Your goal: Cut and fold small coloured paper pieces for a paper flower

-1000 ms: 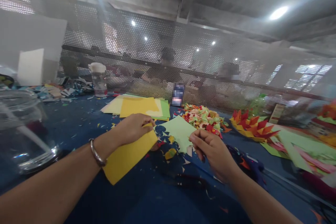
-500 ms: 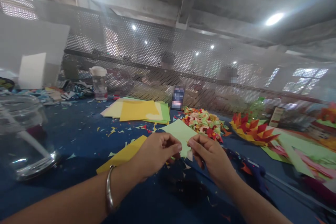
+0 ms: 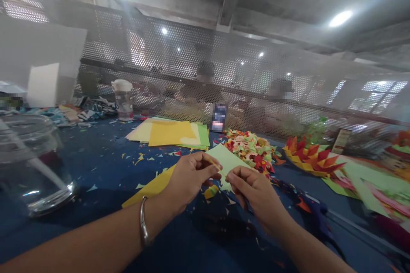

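My left hand (image 3: 188, 179) and my right hand (image 3: 253, 190) meet over the blue table (image 3: 96, 166), both with fingers pinched. Between their fingertips stretches a thin yellow strip (image 3: 214, 164), too small to name surely. A light green paper sheet (image 3: 227, 160) lies just behind the fingers. Under my left wrist a yellow paper sheet (image 3: 153, 187) lies flat on the table. A metal bangle sits on my left wrist.
A clear glass jar (image 3: 32, 166) stands at the left. A stack of yellow and green sheets (image 3: 173, 133), a heap of folded paper pieces (image 3: 251, 147) and orange-red paper points (image 3: 309, 155) lie beyond. A dark tool (image 3: 307, 209) lies right. People sit behind a mesh screen (image 3: 205, 72).
My left hand let go of the yellow sheet, which now lies on the table, and moved right to meet my right hand at the green sheet.
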Motion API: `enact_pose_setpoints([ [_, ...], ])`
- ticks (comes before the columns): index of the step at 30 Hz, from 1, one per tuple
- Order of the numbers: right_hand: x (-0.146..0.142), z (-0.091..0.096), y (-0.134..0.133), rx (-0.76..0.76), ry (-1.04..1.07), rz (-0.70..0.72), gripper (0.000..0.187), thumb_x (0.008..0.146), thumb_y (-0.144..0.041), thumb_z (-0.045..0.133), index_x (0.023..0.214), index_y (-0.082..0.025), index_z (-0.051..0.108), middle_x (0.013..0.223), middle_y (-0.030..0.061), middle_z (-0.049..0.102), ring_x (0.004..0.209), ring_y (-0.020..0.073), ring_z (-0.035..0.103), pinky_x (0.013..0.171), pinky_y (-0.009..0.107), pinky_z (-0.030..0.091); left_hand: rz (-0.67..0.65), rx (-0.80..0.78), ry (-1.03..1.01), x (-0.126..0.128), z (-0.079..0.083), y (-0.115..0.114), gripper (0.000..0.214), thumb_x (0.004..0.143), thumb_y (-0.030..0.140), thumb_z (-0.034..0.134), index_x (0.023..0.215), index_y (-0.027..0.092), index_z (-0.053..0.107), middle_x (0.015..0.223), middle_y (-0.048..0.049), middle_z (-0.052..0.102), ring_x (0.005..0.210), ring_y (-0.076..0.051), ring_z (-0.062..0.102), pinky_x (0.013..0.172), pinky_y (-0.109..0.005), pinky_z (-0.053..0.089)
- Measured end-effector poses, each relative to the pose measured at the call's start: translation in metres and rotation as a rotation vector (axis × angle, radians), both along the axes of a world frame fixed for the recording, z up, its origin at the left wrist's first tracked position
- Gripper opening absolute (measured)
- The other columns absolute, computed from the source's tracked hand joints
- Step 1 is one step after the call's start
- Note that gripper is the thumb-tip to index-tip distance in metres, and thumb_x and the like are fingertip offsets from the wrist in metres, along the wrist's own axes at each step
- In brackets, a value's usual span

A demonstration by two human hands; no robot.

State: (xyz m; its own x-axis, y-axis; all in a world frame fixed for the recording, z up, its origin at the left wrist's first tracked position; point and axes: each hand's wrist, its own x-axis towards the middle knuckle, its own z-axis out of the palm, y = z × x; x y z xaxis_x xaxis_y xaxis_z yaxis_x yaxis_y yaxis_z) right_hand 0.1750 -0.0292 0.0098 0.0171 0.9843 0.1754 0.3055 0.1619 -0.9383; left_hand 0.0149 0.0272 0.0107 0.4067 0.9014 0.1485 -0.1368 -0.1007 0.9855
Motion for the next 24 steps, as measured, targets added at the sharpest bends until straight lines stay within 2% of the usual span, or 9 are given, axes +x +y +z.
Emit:
enact_pose_setpoints([
  [4, -0.0015, 0.0015, -0.0013, 0.002, 0.03, -0.001, 0.032, 0.086, -0.043, 0.053, 0.068, -0.018, 0.048, 0.054, -0.0076, 0.042, 0.037, 0.0036, 0.034, 0.038, 0.018, 0.026, 0.005, -0.045, -0.02, 0.0011, 0.0002, 0.0012, 0.017, 0.07, 0.029, 0.068, 0.082, 0.018, 0.061, 0.076, -0.003, 0.069, 0.072, -0.015, 0.066, 0.057, -0.022, 0.045],
  [13, -0.0014, 0.0, 0.0001, 0.035, 0.083, -0.062, 0.032, 0.084, -0.044, 0.055, 0.066, -0.019, 0.047, 0.051, -0.0085, 0.039, 0.036, 0.0046, 0.033, 0.037, 0.018, 0.025, -0.137, -0.071, -0.029, -0.0004, 0.0036, -0.0053, 0.017, 0.069, 0.027, 0.07, 0.081, 0.017, 0.064, 0.077, -0.0022, 0.065, 0.073, -0.014, 0.061, 0.063, -0.024, 0.045],
  [19, -0.0022, -0.0025, 0.0011, 0.084, 0.051, -0.062, 0.028, 0.084, -0.04, 0.055, 0.067, -0.019, 0.049, 0.048, -0.0081, 0.04, 0.035, 0.0047, 0.033, 0.037, 0.019, 0.024, -0.088, -0.112, -0.081, 0.0051, 0.0038, -0.0068, 0.019, 0.07, 0.034, 0.071, 0.076, 0.017, 0.065, 0.074, -0.0026, 0.065, 0.075, -0.016, 0.063, 0.063, -0.026, 0.045],
  [24, -0.0031, -0.0034, -0.0002, 0.113, 0.028, -0.055, 0.028, 0.086, -0.039, 0.055, 0.066, -0.019, 0.048, 0.044, -0.0084, 0.039, 0.036, 0.0058, 0.033, 0.037, 0.019, 0.025, -0.052, -0.109, -0.09, 0.0063, 0.0026, -0.0045, 0.021, 0.072, 0.035, 0.07, 0.081, 0.016, 0.064, 0.076, -0.0024, 0.065, 0.07, -0.012, 0.061, 0.058, -0.022, 0.043],
])
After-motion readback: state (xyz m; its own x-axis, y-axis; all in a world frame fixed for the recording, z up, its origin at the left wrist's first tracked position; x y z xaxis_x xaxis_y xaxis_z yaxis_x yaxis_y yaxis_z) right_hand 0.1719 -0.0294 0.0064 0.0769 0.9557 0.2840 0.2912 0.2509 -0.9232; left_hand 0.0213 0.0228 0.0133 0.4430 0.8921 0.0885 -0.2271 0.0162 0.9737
